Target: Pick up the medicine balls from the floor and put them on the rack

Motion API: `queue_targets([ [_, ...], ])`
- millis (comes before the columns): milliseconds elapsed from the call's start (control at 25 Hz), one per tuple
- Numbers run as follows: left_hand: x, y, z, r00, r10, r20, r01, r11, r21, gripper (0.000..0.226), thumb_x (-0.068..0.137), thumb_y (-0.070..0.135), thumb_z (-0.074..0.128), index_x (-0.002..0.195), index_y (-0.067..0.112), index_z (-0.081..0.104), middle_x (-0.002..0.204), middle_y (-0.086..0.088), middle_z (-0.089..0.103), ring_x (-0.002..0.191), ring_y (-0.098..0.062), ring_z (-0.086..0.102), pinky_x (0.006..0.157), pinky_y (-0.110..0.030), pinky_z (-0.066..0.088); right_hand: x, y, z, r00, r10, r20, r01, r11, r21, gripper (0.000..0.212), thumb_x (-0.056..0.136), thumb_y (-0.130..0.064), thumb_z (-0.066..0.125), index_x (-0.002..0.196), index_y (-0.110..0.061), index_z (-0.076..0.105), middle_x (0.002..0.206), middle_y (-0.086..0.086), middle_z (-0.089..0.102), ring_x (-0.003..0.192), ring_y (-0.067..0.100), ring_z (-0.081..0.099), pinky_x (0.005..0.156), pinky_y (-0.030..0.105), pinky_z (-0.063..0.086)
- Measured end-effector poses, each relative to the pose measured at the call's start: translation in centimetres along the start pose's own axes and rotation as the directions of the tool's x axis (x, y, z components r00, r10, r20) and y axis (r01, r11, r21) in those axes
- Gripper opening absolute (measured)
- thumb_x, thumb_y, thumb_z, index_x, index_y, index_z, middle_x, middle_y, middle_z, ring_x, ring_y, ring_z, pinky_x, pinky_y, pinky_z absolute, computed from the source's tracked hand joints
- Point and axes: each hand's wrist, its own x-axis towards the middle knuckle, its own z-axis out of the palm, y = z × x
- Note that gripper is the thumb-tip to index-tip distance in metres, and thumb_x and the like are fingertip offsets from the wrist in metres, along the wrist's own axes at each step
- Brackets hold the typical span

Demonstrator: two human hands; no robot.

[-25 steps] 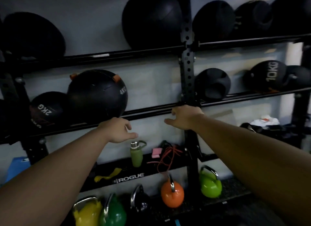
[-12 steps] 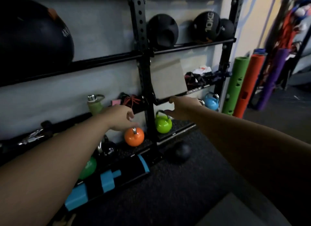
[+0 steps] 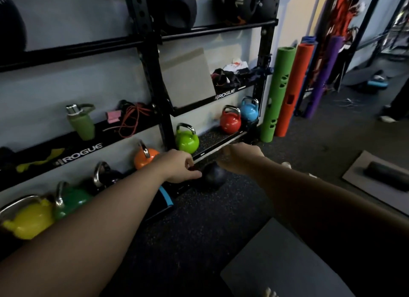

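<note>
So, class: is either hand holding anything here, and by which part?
Nothing is held: left hand and right hand reach toward the black medicine ball on the floor.

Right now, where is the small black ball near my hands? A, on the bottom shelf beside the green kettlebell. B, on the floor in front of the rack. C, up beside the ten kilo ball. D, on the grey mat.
B: the black ball sits on the dark floor just in front of the rack, between the left hand and the right hand.
</note>
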Motion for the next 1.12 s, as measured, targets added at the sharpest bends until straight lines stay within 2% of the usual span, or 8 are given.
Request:
queue_targets([
  [200, 9.9, 2.6, 1.6, 0.993, -0.075, 0.094, 0.071, 0.996, 0.051, 0.066, 0.077, 0.086, 0.059, 0.122, 0.037, 0.066, 0.119, 0.011, 0.067, 0.112, -0.018, 0.065, 0.082, -0.034, 0.050, 8.4, 7.6, 2.7, 0.997, -0.058, 0.046, 0.059, 0.998, -0.009, 0.050, 0.093, -0.064, 0.050, 0.122, -0.025, 0.064, 0.115, 0.006, 0.068, 0.107, 0.030, 0.066, 0.085, 0.042, 0.053],
  [360, 17.4, 3.2, 3.0, 0.975, -0.170, 0.141, 0.170, 0.985, 0.013, 0.072, 0.071, 0.090, 0.055, 0.120, 0.038, 0.066, 0.121, 0.008, 0.069, 0.110, -0.018, 0.066, 0.089, -0.037, 0.055, 15.8, 13.9, 3.7, 0.984, -0.127, 0.121, 0.129, 0.992, -0.004, 0.050, 0.096, -0.061, 0.048, 0.128, -0.026, 0.061, 0.120, 0.006, 0.068, 0.110, 0.030, 0.065, 0.089, 0.043, 0.050],
  [600, 25.7, 2.6, 6.2, 0.932, -0.267, 0.246, 0.290, 0.955, -0.060, 0.081, 0.062, 0.094, 0.051, 0.121, 0.040, 0.066, 0.122, 0.009, 0.068, 0.111, -0.019, 0.065, 0.092, -0.039, 0.053, 26.8, 18.6, 6.0, 0.962, -0.194, 0.191, 0.205, 0.978, -0.037, 0.050, 0.097, -0.060, 0.047, 0.133, -0.027, 0.059, 0.127, 0.007, 0.068, 0.118, 0.031, 0.063, 0.098, 0.046, 0.043],
  [680, 29.7, 1.5, 7.7, 0.923, -0.275, 0.269, 0.306, 0.949, -0.081, 0.083, 0.061, 0.094, 0.050, 0.121, 0.039, 0.067, 0.121, 0.010, 0.069, 0.110, -0.018, 0.066, 0.094, -0.040, 0.053, 31.0, 19.1, 8.5, 0.944, -0.222, 0.244, 0.237, 0.971, -0.035, 0.052, 0.096, -0.061, 0.046, 0.133, -0.026, 0.058, 0.129, 0.006, 0.068, 0.120, 0.031, 0.061, 0.100, 0.046, 0.041],
  [840, 38.6, -1.1, 11.8, 0.905, -0.259, 0.338, 0.327, 0.931, -0.162, 0.071, 0.075, 0.084, 0.060, 0.127, 0.036, 0.065, 0.123, 0.011, 0.067, 0.111, -0.016, 0.065, 0.093, -0.036, 0.054, 39.9, 19.5, 14.1, 0.904, -0.251, 0.347, 0.283, 0.958, -0.043, 0.055, 0.096, -0.062, 0.047, 0.138, -0.027, 0.054, 0.137, 0.005, 0.064, 0.127, 0.031, 0.056, 0.104, 0.047, 0.039],
  [1120, 56.1, -6.1, 22.9, 0.843, -0.259, 0.471, 0.411, 0.876, -0.254, 0.075, 0.082, 0.080, 0.060, 0.141, 0.034, 0.058, 0.137, 0.010, 0.062, 0.120, -0.016, 0.061, 0.095, -0.035, 0.051, 55.8, 23.3, 26.8, 0.853, -0.258, 0.454, 0.279, 0.960, 0.022, 0.065, 0.093, -0.068, 0.046, 0.148, -0.034, 0.044, 0.146, 0.005, 0.056, 0.134, 0.030, 0.050, 0.105, 0.046, 0.042],
])
